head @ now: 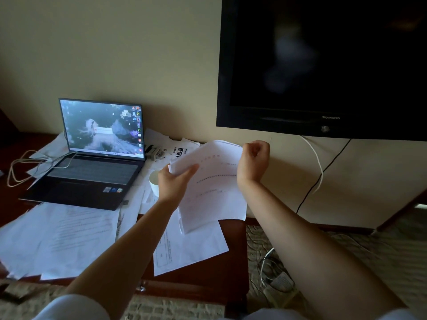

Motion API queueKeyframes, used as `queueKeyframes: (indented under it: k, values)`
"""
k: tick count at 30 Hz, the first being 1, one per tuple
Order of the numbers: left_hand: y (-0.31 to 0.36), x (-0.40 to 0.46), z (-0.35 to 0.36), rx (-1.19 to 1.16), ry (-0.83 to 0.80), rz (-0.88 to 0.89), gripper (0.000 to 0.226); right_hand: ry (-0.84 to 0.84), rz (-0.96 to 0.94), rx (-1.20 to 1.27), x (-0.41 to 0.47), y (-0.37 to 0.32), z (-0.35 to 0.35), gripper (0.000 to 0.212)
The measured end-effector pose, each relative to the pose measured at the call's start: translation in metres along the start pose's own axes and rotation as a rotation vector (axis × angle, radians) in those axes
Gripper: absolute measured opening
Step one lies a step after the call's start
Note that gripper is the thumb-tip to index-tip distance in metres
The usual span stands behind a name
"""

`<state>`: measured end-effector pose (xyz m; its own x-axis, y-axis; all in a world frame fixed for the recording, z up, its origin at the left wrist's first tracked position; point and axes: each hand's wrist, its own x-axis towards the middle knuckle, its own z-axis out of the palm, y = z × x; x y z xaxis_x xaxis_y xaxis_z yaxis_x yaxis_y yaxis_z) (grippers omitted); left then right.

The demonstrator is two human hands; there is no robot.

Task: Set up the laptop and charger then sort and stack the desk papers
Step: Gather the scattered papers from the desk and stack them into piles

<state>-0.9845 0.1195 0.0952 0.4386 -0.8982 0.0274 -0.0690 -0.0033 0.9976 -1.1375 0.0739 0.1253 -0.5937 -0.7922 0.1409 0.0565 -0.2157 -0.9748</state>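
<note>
Loose papers cover the desk's near edge. Above its right edge, the left hand and right hand pinch a sheaf between them. The open laptop sits toward the far left corner, cable beside it.

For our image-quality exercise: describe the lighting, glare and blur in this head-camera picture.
Head view: the room is dim, and the laptop screen is the brightest area; the dark television shows a faint, smeared reflection; print on the held papers is too soft to read; wide-angle distortion stretches the forearms.
</note>
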Motion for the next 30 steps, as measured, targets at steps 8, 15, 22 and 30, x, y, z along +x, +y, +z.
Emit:
queueKeyframes:
  k: [8, 15, 22, 30]
  values:
    - [-0.008, -0.003, 0.005, 0.019, 0.064, -0.060, 0.024, -0.313, 0.020, -0.060, -0.009, 0.024, -0.021, 0.057]
    - [-0.011, 0.001, -0.003, 0.021, -0.007, -0.080, 0.036, -0.447, 0.284, -0.125, 0.000, 0.041, -0.034, 0.043]
    - [-0.008, 0.011, -0.002, -0.038, 0.014, -0.087, 0.040, -0.531, 0.313, -0.065, 0.005, 0.039, -0.030, 0.011]
    - [-0.039, 0.006, 0.004, -0.031, 0.051, -0.190, 0.028, -0.559, 0.400, -0.300, 0.014, 0.082, -0.044, 0.018]
